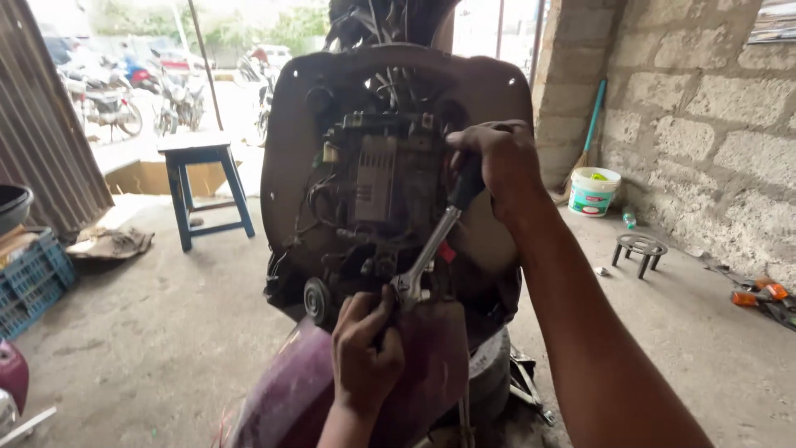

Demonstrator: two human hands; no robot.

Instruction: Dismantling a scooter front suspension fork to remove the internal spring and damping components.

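Note:
A scooter's front end (290, 158) stands before me with its cover off, showing wiring and a grey control box (377, 178). My right hand (493, 162) grips the black handle of a metal ratchet wrench (431, 253), which slants down and left. My left hand (365, 348) is closed at the wrench's head, low on the panel by a round black horn (315, 299). The maroon front fender (290, 390) curves below my hands.
A blue wooden stool (203, 187) stands left. A blue crate (29, 278) sits at the far left edge. A white bucket (593, 191) and a broom lean by the stone wall right, with a small metal ring stand (640, 251) on the floor. Motorcycles are parked outside.

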